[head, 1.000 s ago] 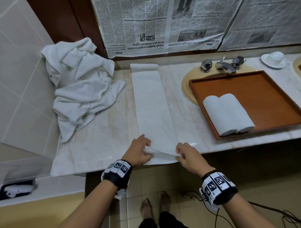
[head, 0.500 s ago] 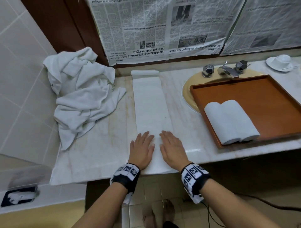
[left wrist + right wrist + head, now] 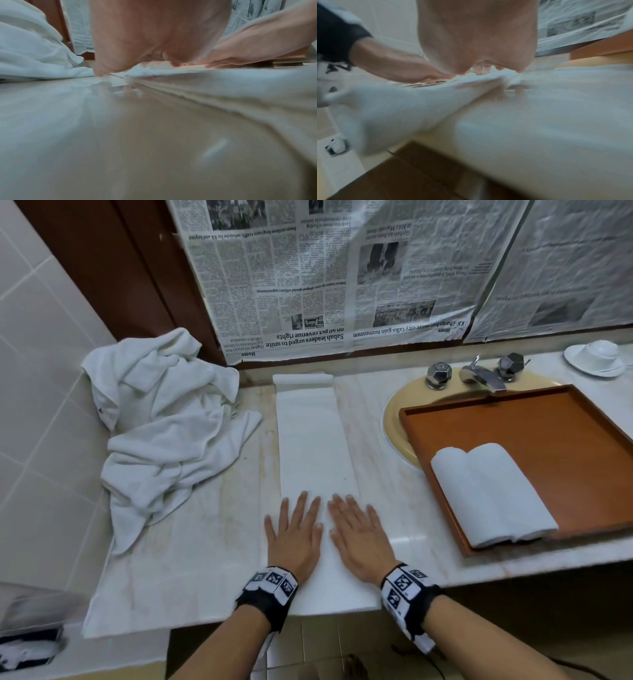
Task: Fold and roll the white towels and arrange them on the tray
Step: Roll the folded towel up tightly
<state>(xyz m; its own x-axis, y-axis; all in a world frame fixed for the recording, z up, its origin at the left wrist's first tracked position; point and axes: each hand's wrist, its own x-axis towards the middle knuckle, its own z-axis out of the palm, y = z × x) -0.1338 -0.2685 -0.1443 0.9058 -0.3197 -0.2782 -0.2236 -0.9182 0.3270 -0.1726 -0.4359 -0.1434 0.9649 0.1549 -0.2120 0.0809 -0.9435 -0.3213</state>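
A white towel folded into a long narrow strip (image 3: pixel 313 446) lies on the marble counter (image 3: pixel 191 542), running from the wall to the front edge. My left hand (image 3: pixel 294 534) and right hand (image 3: pixel 356 534) lie flat side by side on its near end, fingers straight, pressing it down. In the wrist views the left palm (image 3: pixel 154 33) and the right palm (image 3: pixel 476 35) sit low over the cloth. Two rolled white towels (image 3: pixel 493 494) lie side by side at the near left of the brown wooden tray (image 3: pixel 548 433). A heap of loose white towels (image 3: pixel 164 426) sits at the left.
The tray rests over a yellow sink (image 3: pixel 397 419) with a chrome tap (image 3: pixel 479 373). A white cup on a saucer (image 3: pixel 597 358) stands at the far right. Newspaper (image 3: pixel 325 278) covers the wall behind. A tiled wall (image 3: pixel 37 405) bounds the counter on the left.
Both hands let go of the towel's near end, which they were pinching a second ago, and now press flat on it. The strip lies smooth.
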